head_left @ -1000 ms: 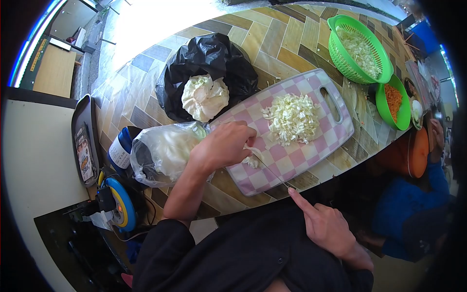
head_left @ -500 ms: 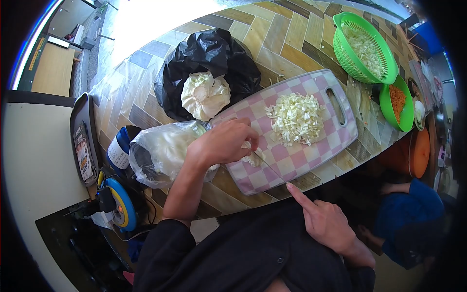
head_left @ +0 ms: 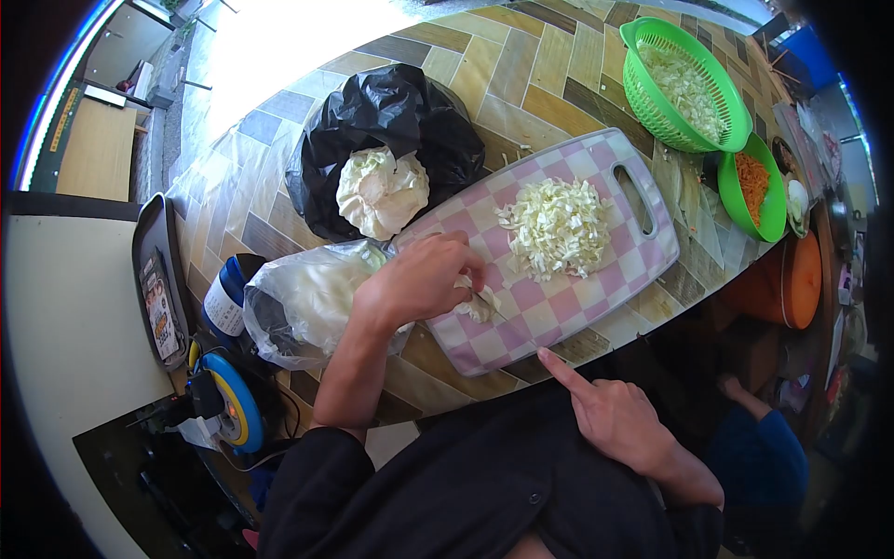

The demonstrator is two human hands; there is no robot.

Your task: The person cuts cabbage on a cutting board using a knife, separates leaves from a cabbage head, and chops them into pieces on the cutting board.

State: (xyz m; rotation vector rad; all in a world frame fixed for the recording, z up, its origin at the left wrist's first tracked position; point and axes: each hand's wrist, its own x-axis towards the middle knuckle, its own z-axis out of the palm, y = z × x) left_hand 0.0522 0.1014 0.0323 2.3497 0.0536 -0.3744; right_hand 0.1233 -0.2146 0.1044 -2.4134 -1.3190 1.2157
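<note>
My left hand [head_left: 424, 284] bends over the near left part of a pink-and-white checked cutting board [head_left: 549, 320], fingers closed on a small piece of cabbage [head_left: 478, 308]. A thin knife blade [head_left: 515, 328] runs from beside that piece toward my right hand [head_left: 619, 419]. The right hand is closed at the board's near edge, its index finger stretched along the knife; the handle is hidden in the palm. A pile of chopped cabbage [head_left: 557, 228] lies on the board. Beyond my left hand, a cut cabbage head [head_left: 382, 193] rests on a black plastic bag [head_left: 400, 107].
A clear bag [head_left: 303, 303] of pale pieces lies left of my wrist. At the far right stand a green colander [head_left: 643, 98] of shredded cabbage and a green bowl [head_left: 731, 186] of orange shreds. Another person's blue sleeve [head_left: 768, 456] shows at lower right.
The whole view has shifted slightly. Both hands keep nearly the same hold, with the knife still at the cabbage piece. The other person at lower right has moved lower and partly behind my arm.
</note>
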